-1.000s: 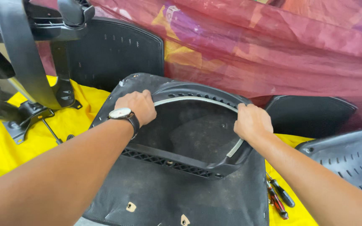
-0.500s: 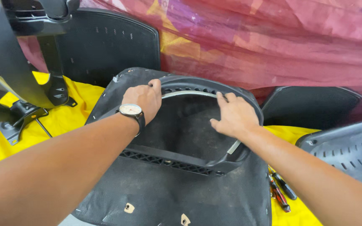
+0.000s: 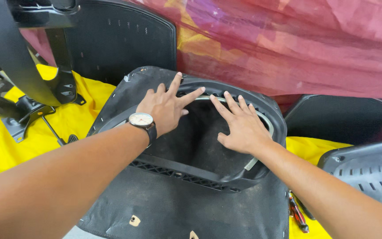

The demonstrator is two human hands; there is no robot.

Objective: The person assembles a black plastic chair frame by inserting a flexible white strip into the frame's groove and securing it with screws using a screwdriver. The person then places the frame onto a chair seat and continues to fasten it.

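Observation:
An upturned black chair seat (image 3: 164, 208) lies in front of me on a yellow cloth, its fabric underside stapled at the edges. A black plastic frame (image 3: 186, 170) with a curved grey metal band (image 3: 261, 119) rings a hollow in its middle. My left hand (image 3: 166, 108), a wristwatch on the wrist, rests flat on the far rim of the frame with fingers spread. My right hand (image 3: 239, 124) lies flat beside it, fingers apart, pressing the rim and band. Neither hand holds anything.
A black chair mechanism with an armrest (image 3: 18, 53) stands at the left on the yellow cloth (image 3: 67, 119). Black plastic chair backs (image 3: 120, 40) lean behind and at the right (image 3: 368, 168). Screwdrivers (image 3: 297, 214) lie at the seat's right edge. Red-purple sheeting (image 3: 310, 48) hangs behind.
Both hands have slid along the frame's rim toward each other and now lie flat side by side at its far middle. My right hand came in from the right corner.

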